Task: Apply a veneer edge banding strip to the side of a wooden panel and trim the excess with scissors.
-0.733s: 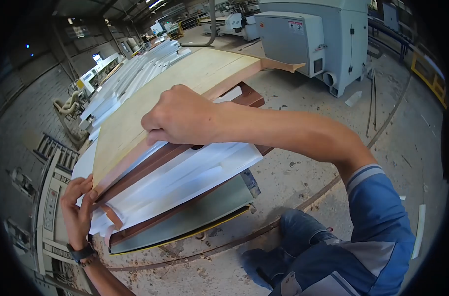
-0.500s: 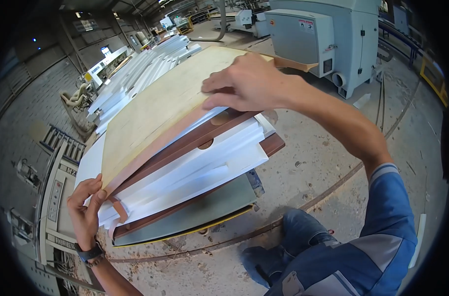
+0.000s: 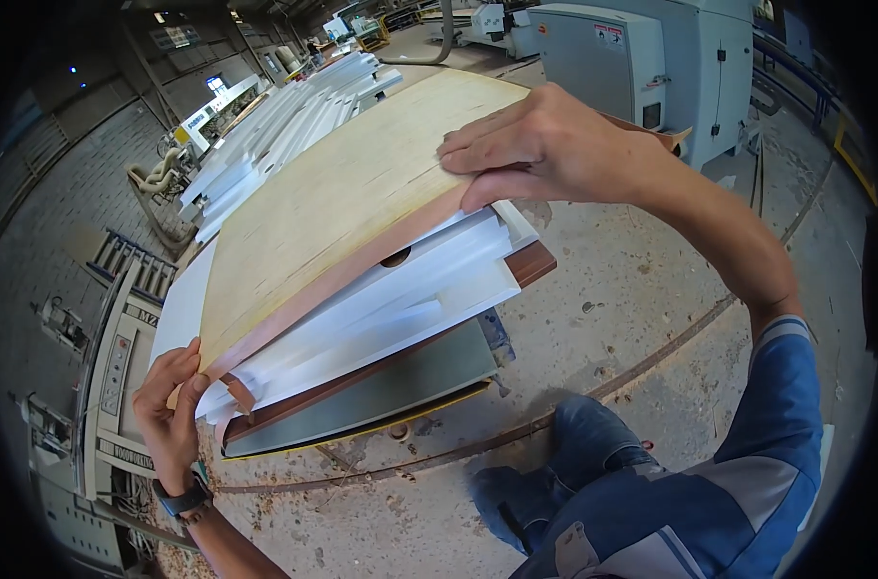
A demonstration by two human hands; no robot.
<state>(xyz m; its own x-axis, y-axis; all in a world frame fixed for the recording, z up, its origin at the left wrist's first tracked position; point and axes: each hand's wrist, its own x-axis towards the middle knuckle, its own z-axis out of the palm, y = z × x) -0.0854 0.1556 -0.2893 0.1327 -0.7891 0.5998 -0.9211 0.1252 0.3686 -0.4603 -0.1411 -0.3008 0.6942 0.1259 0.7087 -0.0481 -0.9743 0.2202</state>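
Right hand: fingers closed on far-right edge of top board, four fingers flat on upper face, thumb tucked under the edge. Grip firm; forearm runs down-right to a blue sleeve.

Left hand: fingers curled round the near-left corner of same board, thumb on the edge, fingertips behind. Black wristwatch on wrist.

Top board: pale wood-grain panel, light tan, brown edge band along the near side. Tilted, near-left corner low, far end high. Held betw. both hands, lying on top of the stack.

Stack under it, top to btm:
- white panels, several, fanned out & not flush; one shows a round bored hole near its edge.
- reddish-brown panel, end sticking out at right.
- grey-green sheet w/ yellow edge strip, lowest visible.

Surroundings:
- concrete floor, sawdust & chips scattered, a curved line across it.
- grey machine cabinet, upper right, behind right hand.
- more white panels stacked in rows, upper left, well apart from held stack.
- machine w/ control panel, left of left hand, just beside it.
- person's knee in dark blue trousers, below stack, right of centre.
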